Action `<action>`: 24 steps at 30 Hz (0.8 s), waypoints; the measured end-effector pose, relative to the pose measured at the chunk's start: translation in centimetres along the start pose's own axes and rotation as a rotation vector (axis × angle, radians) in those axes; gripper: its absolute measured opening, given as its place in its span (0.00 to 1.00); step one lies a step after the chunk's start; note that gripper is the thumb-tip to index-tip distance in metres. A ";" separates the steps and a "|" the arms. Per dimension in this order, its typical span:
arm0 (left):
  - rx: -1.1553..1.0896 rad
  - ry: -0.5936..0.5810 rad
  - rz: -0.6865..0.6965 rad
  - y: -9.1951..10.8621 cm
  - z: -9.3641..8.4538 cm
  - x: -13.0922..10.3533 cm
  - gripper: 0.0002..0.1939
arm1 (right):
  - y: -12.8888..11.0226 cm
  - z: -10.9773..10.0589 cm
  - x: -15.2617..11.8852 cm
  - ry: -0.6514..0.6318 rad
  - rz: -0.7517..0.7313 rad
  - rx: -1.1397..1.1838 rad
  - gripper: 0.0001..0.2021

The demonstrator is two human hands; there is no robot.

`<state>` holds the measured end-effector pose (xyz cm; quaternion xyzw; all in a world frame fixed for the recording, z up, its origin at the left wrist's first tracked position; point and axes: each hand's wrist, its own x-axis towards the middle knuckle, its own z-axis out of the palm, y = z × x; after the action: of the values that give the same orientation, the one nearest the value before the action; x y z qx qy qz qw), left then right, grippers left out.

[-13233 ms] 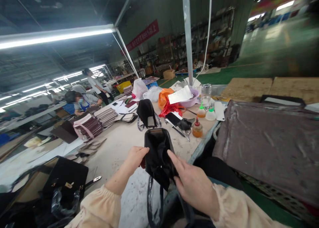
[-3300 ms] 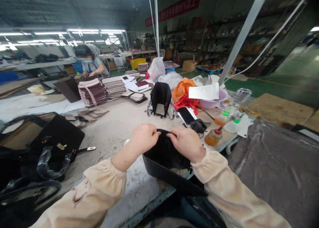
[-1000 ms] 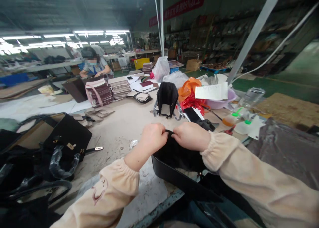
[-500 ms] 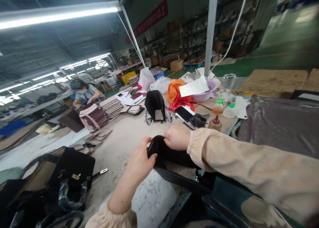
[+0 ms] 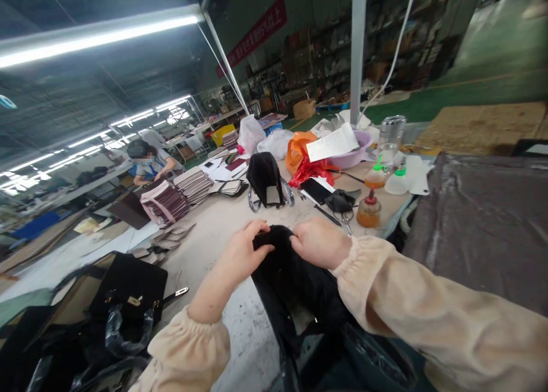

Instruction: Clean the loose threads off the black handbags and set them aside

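A black bag (image 5: 295,289) lies open in front of me, its opening facing up and toward me. At the left of its far rim, my left hand (image 5: 246,248) pinches the edge between thumb and fingers. Just to the right, my right hand (image 5: 319,241) is closed on the same rim, knuckles up. Some fingertips of both hands are hidden behind or inside the rim. Beyond them a smaller black bag (image 5: 264,178) with plastic-wrapped handles stands upright on the table (image 5: 205,232).
Black bags with metal clasps (image 5: 128,283) crowd the left. Stacked brown pieces (image 5: 165,201) lie farther back, near a seated person (image 5: 149,164). To the right are a phone (image 5: 315,190), scissors (image 5: 346,221), a red-capped bottle (image 5: 369,210) and a purple basin (image 5: 363,146).
The bag has turned so that its body points more toward me, and its inside shows more. My right hand has shifted slightly right. The view has moved a little, uncovering the scissors and red-capped bottle.
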<state>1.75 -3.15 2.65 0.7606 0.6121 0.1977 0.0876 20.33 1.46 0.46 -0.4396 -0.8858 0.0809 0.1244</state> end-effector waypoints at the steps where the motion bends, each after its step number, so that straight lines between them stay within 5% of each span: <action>1: 0.011 0.014 0.002 0.1 0.2 0.2 0.09 | 0.0 -0.1 0.0 0.000 0.013 0.001 0.19; 24: 0.192 0.097 -0.150 -1.2 1.6 2.2 0.12 | -0.9 0.5 0.3 0.038 0.011 -0.100 0.17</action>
<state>1.68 -0.58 1.14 0.7071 0.6870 0.1676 -0.0008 19.34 1.17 0.26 -0.4518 -0.8837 0.0287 0.1188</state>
